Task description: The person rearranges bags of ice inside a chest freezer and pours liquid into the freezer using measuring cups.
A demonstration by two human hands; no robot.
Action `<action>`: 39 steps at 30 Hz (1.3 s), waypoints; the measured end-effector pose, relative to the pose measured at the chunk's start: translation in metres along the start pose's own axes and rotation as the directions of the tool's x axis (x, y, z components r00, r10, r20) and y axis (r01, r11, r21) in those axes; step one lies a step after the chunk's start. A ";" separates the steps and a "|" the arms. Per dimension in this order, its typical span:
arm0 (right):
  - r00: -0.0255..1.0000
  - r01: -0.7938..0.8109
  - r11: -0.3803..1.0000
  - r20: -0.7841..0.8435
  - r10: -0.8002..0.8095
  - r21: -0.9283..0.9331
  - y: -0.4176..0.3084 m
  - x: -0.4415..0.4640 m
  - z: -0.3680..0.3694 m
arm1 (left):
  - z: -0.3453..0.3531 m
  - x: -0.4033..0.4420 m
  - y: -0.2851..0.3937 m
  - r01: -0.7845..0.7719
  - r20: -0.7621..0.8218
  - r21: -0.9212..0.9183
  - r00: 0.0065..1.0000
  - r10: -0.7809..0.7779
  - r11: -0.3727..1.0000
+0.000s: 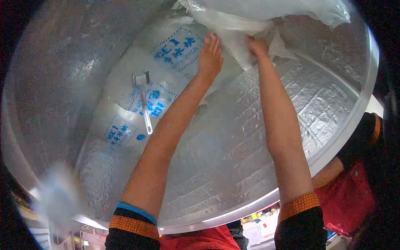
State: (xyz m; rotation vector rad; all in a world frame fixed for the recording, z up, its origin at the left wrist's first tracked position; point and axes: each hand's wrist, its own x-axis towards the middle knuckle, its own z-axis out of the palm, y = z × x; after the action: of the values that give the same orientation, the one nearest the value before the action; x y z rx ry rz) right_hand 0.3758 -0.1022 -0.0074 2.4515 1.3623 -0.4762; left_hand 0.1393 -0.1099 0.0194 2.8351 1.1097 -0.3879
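My left hand lies on a clear plastic ice bag with blue printing, its fingers stretched out. To its right, my right hand has its fingers curled on a crumpled whitish plastic bag; the fingertips are partly hidden by the plastic. A metal mallet with a long handle rests on the printed ice bags to the left of my left forearm. Another printed ice bag shows below the mallet.
Everything lies inside a large silvery metal-lined container with a pale rim. More clear plastic bulges along the far side. At right, outside the rim, stands another person in a red apron. A blurred pale object shows lower left.
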 end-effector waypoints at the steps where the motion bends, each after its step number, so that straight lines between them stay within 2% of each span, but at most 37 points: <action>1: 0.996 0.029 0.999 -0.090 -0.030 -0.017 0.003 0.002 0.007 | 0.002 -0.001 0.001 0.004 0.011 0.002 1.000 -0.004 1.000; 2: 0.982 0.055 0.998 -0.179 -0.061 -0.039 0.005 0.004 0.013 | 0.002 0.003 0.002 0.028 -0.006 0.034 1.000 -0.028 0.999; 3: 1.000 -0.020 0.998 0.012 0.020 0.066 0.000 0.004 -0.004 | 0.004 0.007 0.005 0.051 -0.028 0.064 0.998 -0.050 0.997; 5: 0.976 -0.111 0.981 0.206 0.077 0.157 0.001 0.008 -0.015 | 0.002 0.016 0.007 0.044 0.022 0.061 0.999 -0.045 0.997; 6: 0.959 0.015 0.999 0.283 -0.025 0.037 0.011 0.016 -0.012 | -0.001 0.018 0.005 0.040 0.073 0.059 0.996 -0.045 0.997; 8: 0.923 0.169 0.983 0.359 -0.134 -0.066 0.003 0.019 -0.010 | -0.005 0.016 0.004 0.038 0.044 0.103 0.998 -0.042 0.994; 9: 0.898 0.148 0.989 0.422 -0.127 -0.017 0.012 0.019 -0.002 | -0.005 0.015 0.002 0.022 0.018 0.137 1.000 -0.024 0.990; 10: 0.847 -0.003 0.988 0.526 -0.079 0.153 0.032 0.019 0.018 | -0.008 0.014 0.000 0.027 0.012 0.139 1.000 -0.029 0.990; 11: 0.751 -0.417 0.795 0.660 0.028 0.441 0.052 0.020 0.045 | -0.010 0.015 -0.002 -0.014 0.080 0.097 0.997 0.006 0.995; 12: 0.642 -0.699 0.475 0.761 0.089 0.534 0.075 0.018 0.077 | -0.013 0.017 -0.003 -0.053 0.139 0.052 0.989 0.045 0.997; 13: 0.749 -0.423 0.755 0.662 -0.020 0.501 0.052 -0.014 0.066 | 0.002 0.025 0.001 -0.045 0.119 0.053 0.992 0.038 0.998; 14: 0.834 -0.035 0.957 0.536 -0.132 0.289 0.029 -0.047 0.055 | 0.034 0.032 0.009 0.042 -0.037 0.031 0.998 -0.041 0.999; 15: 0.887 0.250 0.968 0.397 -0.236 0.016 0.006 -0.080 0.044 | 0.034 0.030 0.006 0.083 -0.114 0.014 0.990 -0.081 0.996; 16: 0.954 0.197 0.980 0.230 -0.192 0.002 -0.008 -0.102 0.049 | 0.034 0.028 0.003 0.121 -0.191 -0.010 0.974 -0.120 0.993; 17: 0.988 0.141 0.990 0.055 -0.141 0.009 -0.022 -0.122 0.056 | 0.004 0.016 -0.014 0.035 -0.125 -0.152 0.991 -0.055 0.988; 18: 0.968 -0.248 0.901 0.051 0.246 0.357 -0.056 -0.142 0.036 | -0.010 0.008 -0.023 -0.040 -0.061 -0.293 0.998 0.023 0.955; 19: 0.967 -0.250 0.897 0.054 0.247 0.366 -0.065 -0.144 0.038 | -0.004 0.010 -0.022 -0.043 -0.058 -0.284 0.998 0.027 0.958; 21: 0.991 -0.106 0.969 -0.059 0.122 0.224 -0.073 -0.154 0.044 | 0.020 0.005 -0.011 -0.006 -0.221 -0.233 0.974 -0.047 0.973; 22: 0.993 -0.057 0.983 -0.092 0.074 0.172 -0.077 -0.156 0.041 | 0.019 0.000 -0.014 -0.003 -0.212 -0.231 0.976 -0.048 0.973; 24: 0.995 -0.055 0.965 0.097 0.031 0.255 -0.074 -0.148 0.026 | 0.015 -0.012 -0.021 -0.009 -0.148 -0.221 0.989 -0.024 0.975; 25: 0.995 -0.046 0.964 0.100 0.020 0.263 -0.069 -0.143 0.024 | 0.012 -0.019 -0.026 -0.001 -0.142 -0.213 0.989 -0.030 0.977; 27: 0.963 0.028 0.984 0.261 -0.074 0.177 -0.067 -0.132 0.017 | 0.003 -0.036 -0.038 -0.032 -0.136 -0.189 0.991 0.006 0.981; 28: 0.960 0.041 0.982 0.265 -0.090 0.186 -0.083 -0.136 0.000 | -0.004 -0.051 -0.047 -0.019 -0.126 -0.180 0.992 -0.004 0.983; 29: 0.953 -0.193 0.956 0.275 0.129 0.220 -0.105 -0.139 -0.035 | -0.013 -0.065 -0.062 0.053 -0.184 -0.238 0.978 -0.099 0.970; 30: 0.892 -0.418 0.874 0.294 0.343 0.248 -0.120 -0.143 -0.056 | -0.024 -0.078 -0.078 0.115 -0.238 -0.300 0.952 -0.191 0.947; 31: 0.894 -0.413 0.874 0.298 0.335 0.257 -0.125 -0.140 -0.045 | -0.037 -0.095 -0.095 0.120 -0.237 -0.289 0.952 -0.192 0.950; 32: 0.881 -0.026 0.959 0.461 -0.111 0.281 -0.131 -0.132 -0.021 | -0.050 -0.112 -0.115 0.193 -0.112 -0.372 0.962 -0.250 0.908; 33: 0.759 0.018 0.911 0.587 -0.281 0.413 -0.149 -0.142 -0.033 | -0.059 -0.126 -0.133 0.276 0.018 -0.441 0.954 -0.299 0.854; 34: 0.593 -0.004 0.841 0.678 -0.434 0.541 -0.168 -0.153 -0.046 | -0.062 -0.140 -0.148 0.293 0.027 -0.428 0.950 -0.312 0.855; 35: 0.489 -0.374 0.713 0.779 -0.392 0.593 -0.200 -0.180 -0.083 | -0.064 -0.154 -0.162 0.311 0.058 -0.513 0.942 -0.329 0.800; 36: 0.466 -0.366 0.715 0.782 -0.414 0.596 -0.222 -0.197 -0.077 | -0.068 -0.172 -0.172 0.333 0.096 -0.590 0.933 -0.346 0.736; 37: 0.398 -0.344 0.788 0.840 -0.370 0.510 -0.240 -0.213 -0.062 | -0.080 -0.193 -0.175 0.304 0.016 -0.687 0.915 -0.404 0.660; 38: 0.340 -0.310 0.849 0.884 -0.320 0.427 -0.259 -0.227 -0.049 | -0.087 -0.214 -0.179 0.322 0.024 -0.669 0.910 -0.413 0.670; 39: 0.333 -0.307 0.844 0.881 -0.337 0.439 -0.272 -0.244 -0.025 | -0.088 -0.232 -0.181 0.428 0.065 -0.632 0.860 -0.506 0.646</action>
State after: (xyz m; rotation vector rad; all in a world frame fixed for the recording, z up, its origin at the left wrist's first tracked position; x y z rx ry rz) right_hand 0.0251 -0.1393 0.0923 1.7111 0.6908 -2.1652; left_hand -0.1286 -0.1155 0.1689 1.9726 1.6292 0.1348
